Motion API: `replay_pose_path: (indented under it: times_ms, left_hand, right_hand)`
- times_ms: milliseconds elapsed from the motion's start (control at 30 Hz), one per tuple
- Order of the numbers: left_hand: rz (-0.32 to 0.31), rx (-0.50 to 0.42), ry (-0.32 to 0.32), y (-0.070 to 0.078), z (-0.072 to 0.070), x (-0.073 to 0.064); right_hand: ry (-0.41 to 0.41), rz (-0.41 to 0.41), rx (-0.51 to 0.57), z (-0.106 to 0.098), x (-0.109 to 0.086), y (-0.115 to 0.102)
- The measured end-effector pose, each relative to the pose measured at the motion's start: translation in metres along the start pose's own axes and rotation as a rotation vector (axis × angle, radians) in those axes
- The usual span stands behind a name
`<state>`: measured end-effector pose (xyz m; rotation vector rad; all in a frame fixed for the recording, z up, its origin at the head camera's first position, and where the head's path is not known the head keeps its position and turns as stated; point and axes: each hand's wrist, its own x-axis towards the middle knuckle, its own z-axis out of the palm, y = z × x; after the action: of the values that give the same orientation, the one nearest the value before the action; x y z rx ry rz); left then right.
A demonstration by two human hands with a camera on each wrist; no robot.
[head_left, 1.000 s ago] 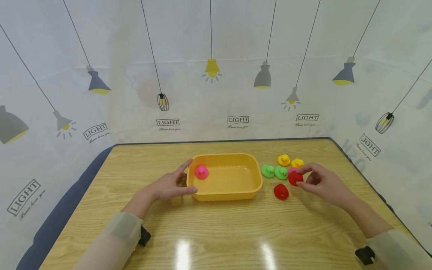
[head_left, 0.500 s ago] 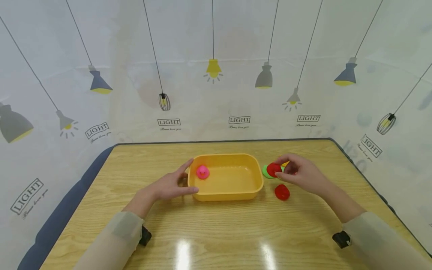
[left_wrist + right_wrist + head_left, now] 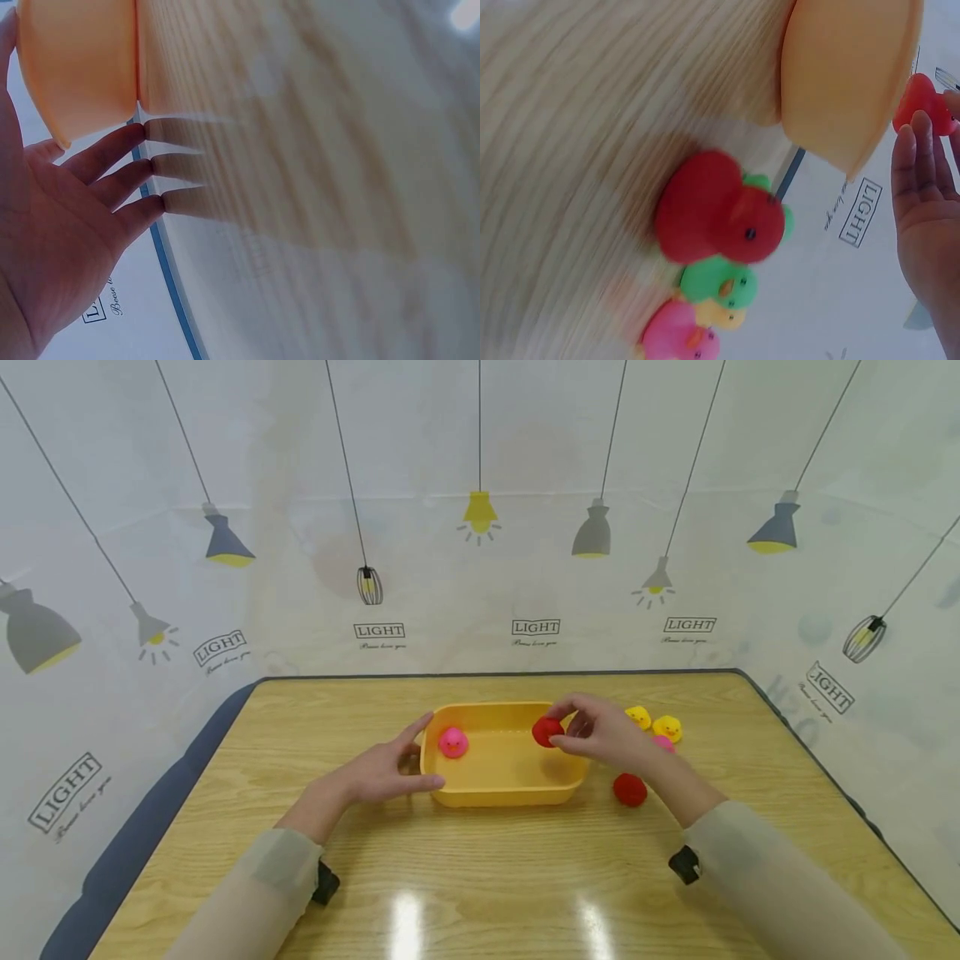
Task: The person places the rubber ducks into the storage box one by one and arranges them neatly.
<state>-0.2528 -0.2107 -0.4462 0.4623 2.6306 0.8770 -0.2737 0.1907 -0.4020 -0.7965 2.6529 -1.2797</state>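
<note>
A yellow-orange plastic tub [image 3: 498, 768] stands on the wooden table with a pink rubber duck [image 3: 453, 743] inside, near its left end. My left hand [image 3: 375, 773] spans the tub's left end, thumb at the front corner and index finger at the back one. In the left wrist view its other fingers [image 3: 120, 184] extend beside the tub, down by the tabletop. Over the right part of the tub, my right hand [image 3: 611, 739] pinches a red rubber duck [image 3: 548, 732] between thumb and fingers. The right wrist view shows that red duck [image 3: 917, 105] above the rim level.
Right of the tub lies another red duck [image 3: 630, 790]. Behind it are two yellow ducks [image 3: 667, 728] and a pink duck [image 3: 663, 744]. Green ducks [image 3: 712, 283] show in the right wrist view, hidden by my right hand in the head view. A printed backdrop [image 3: 450, 577] surrounds the table.
My right hand has carried the red duck leftward from the group of ducks, past the green ones, to over the tub. My left hand has stayed at the tub's left end.
</note>
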Motion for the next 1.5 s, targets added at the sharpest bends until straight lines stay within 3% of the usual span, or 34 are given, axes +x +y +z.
replay_pose_path:
  times_ms: [367, 767, 1100, 1500]
  left_hand:
    - [0.001, 0.0, 0.001, 0.0, 0.0, 0.001]
    - [0.002, 0.007, -0.002, 0.0, 0.001, 0.004]
    - [-0.012, 0.0, -0.011, 0.001, 0.001, 0.005]
    - [-0.012, 0.001, -0.002, 0.002, -0.001, 0.001]
  right_hand:
    - [-0.062, -0.003, -0.055, 0.037, 0.044, -0.01]
    - [-0.096, 0.097, -0.024, 0.072, 0.072, -0.008]
    - [-0.115, 0.126, -0.049, 0.088, 0.078, -0.001]
    - [-0.068, 0.108, -0.093, 0.098, 0.08, 0.002]
